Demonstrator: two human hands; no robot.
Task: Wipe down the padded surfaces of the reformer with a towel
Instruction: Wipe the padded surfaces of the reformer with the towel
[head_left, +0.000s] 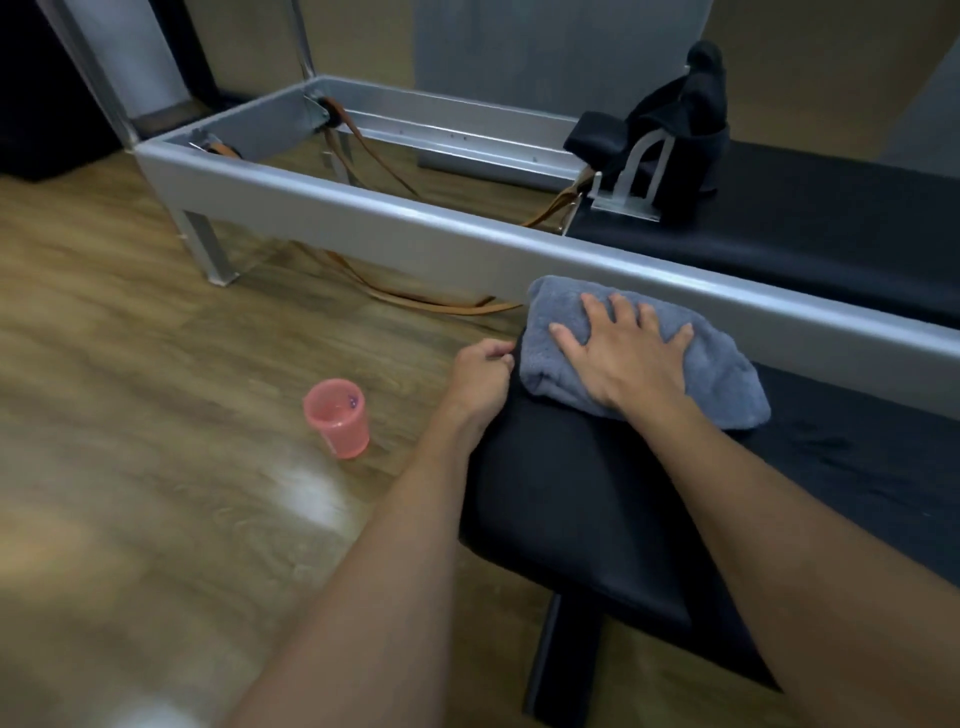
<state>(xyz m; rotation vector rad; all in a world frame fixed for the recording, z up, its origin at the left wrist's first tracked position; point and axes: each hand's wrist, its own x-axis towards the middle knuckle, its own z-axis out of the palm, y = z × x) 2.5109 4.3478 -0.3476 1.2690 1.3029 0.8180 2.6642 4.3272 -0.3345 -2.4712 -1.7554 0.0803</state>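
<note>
Towel on the near pad, up against the reformer frame.

I see a grey-blue, fluffy towel (644, 348), bunched and folded, lying flat on the far corner of a black pad (582, 509) just beside the silver frame (374, 218). Past the frame, a second black pad (810, 223) sits inside it, smooth and bare, with a black shoulder rest (685, 130) standing upright on it.

towel (644, 348) on pad (597, 499), cup (337, 418) left

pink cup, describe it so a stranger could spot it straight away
Start at the long grey metal reformer frame and look down to the wooden floor in front of it. The small translucent pink plastic cup stands upright there, left of the black pad, the only pink thing.
</note>
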